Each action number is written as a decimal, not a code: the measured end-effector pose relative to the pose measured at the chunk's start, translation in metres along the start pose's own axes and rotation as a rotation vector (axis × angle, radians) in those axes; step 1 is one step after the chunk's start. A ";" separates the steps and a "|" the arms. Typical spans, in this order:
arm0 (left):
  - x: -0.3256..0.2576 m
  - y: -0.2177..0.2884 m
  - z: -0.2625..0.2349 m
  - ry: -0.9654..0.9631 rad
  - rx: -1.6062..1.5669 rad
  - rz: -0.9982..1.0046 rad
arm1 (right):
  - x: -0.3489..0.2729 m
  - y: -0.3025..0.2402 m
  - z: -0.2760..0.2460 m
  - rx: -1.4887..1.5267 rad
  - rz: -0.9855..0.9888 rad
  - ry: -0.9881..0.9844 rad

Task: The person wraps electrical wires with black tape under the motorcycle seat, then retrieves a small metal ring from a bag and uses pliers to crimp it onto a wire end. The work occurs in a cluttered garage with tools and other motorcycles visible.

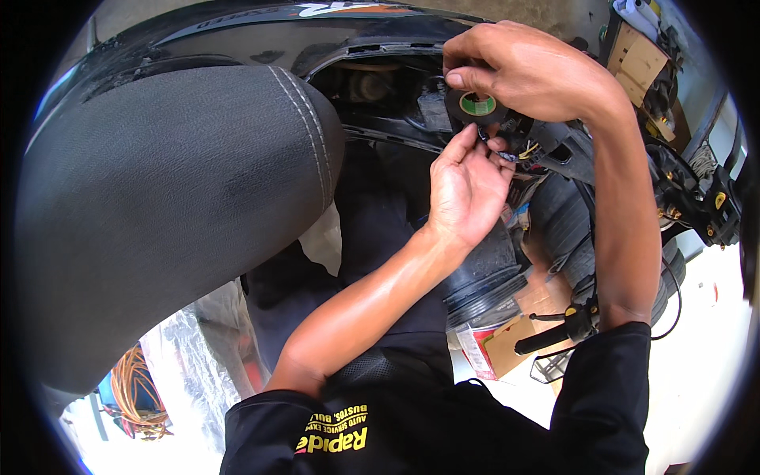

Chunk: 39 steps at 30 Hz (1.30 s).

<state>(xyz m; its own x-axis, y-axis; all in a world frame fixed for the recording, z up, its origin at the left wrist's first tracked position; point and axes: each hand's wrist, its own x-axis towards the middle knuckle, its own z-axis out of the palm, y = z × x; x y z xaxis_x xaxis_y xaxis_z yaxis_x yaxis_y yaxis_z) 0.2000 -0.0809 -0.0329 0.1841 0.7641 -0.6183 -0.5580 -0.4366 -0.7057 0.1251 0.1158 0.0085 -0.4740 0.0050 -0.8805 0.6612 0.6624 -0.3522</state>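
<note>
A motorcycle with its body panel opened up lies in front of me. My right hand (529,75) comes over from the upper right, its fingers closed on a roll of black electrical tape (478,105) with a green core. Just below the roll, my left hand (473,182) is palm up, thumb and fingers pinched on a dark wire bundle (507,156). Thin yellow wires (529,150) stick out beside those fingertips. Exactly where the tape meets the wires is hidden by the fingers.
The black stitched seat (182,158) fills the left side. A handlebar grip (542,340) with lever and cable juts out at lower right. Tires (560,214), a black bucket (483,273) and cardboard boxes (507,344) stand below. Orange hose (136,388) lies coiled at lower left.
</note>
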 end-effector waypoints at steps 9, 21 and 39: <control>-0.013 0.014 0.007 0.166 0.349 0.006 | -0.027 0.019 0.001 0.108 -0.047 0.137; -0.011 0.023 0.047 0.367 0.517 -0.100 | -0.062 0.025 0.050 0.163 -0.036 0.580; -0.013 0.027 0.030 -0.005 -0.100 -0.354 | -0.097 0.012 0.183 0.831 0.362 0.987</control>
<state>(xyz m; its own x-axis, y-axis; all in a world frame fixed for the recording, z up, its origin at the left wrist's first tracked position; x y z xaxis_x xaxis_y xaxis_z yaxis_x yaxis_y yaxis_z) 0.1581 -0.0888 -0.0337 0.3475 0.8783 -0.3284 -0.3783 -0.1892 -0.9061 0.2855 -0.0141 0.0321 -0.1836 0.8507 -0.4925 0.8257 -0.1384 -0.5469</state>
